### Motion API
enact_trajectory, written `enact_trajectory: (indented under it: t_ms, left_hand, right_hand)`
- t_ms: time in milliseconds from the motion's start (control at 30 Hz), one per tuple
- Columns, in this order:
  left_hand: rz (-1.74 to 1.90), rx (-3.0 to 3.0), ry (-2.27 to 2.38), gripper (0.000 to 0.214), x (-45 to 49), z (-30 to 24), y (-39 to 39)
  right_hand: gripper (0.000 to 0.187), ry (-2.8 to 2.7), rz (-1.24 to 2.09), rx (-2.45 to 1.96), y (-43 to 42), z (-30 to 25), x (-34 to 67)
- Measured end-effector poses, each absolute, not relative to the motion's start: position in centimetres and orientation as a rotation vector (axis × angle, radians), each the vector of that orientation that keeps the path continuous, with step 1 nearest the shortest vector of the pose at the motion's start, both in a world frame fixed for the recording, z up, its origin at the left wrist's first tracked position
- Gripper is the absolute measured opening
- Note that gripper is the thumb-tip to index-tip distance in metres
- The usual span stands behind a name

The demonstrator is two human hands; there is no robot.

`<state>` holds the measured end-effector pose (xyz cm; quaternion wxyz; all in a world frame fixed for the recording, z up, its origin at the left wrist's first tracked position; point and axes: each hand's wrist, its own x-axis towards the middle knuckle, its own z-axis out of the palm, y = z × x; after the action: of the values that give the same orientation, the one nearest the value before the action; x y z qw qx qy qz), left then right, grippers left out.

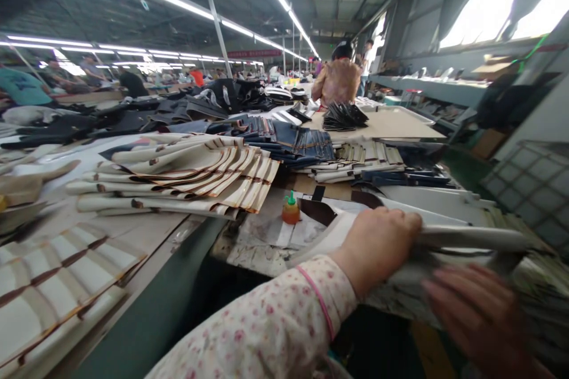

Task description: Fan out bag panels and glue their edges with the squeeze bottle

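My left hand (pixel 384 243), in a flowered sleeve with a pink band, is closed on the edge of a pale fabric panel (pixel 471 238) above the right side of the table. The panel is folded over, and its lower part is blurred. My right hand (pixel 478 308) is smeared by motion just below the panel; whether its fingers touch it, I cannot tell. A small bottle of amber liquid with a green cap (pixel 291 211) stands to the left of my left hand. Beside the bottle lies a dark brown curved piece (pixel 319 211).
Layered cream panels with brown edges (pixel 213 174) are heaped left of centre, and more striped cream pieces (pixel 57 278) lie at the near left. Behind are blue denim pieces (pixel 293 139) and black pieces (pixel 344 115). A person (pixel 340 80) works farther back. A wire rack (pixel 533 189) stands right.
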<state>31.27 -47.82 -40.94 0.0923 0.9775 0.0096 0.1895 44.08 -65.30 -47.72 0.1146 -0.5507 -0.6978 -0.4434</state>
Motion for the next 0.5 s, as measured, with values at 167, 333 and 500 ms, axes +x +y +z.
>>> enact_trajectory:
  t_ms: [167,333,500]
  left_hand:
    - [0.523,2.912,0.112,0.022,31.9,-40.8,-46.3]
    - [0.593,2.924,0.064,0.026,31.9,-38.5,-45.6]
    - [1.110,2.787,0.452,0.027,30.3,-29.7,-42.9]
  right_hand:
    - [0.034,-2.030,-1.019,-2.158,-66.5,-51.3,46.6]
    - [0.045,-1.745,-0.537,-2.602,-67.2,-53.4,48.9]
    - [0.045,-1.660,-0.399,-2.542,-68.3,-56.2,51.4]
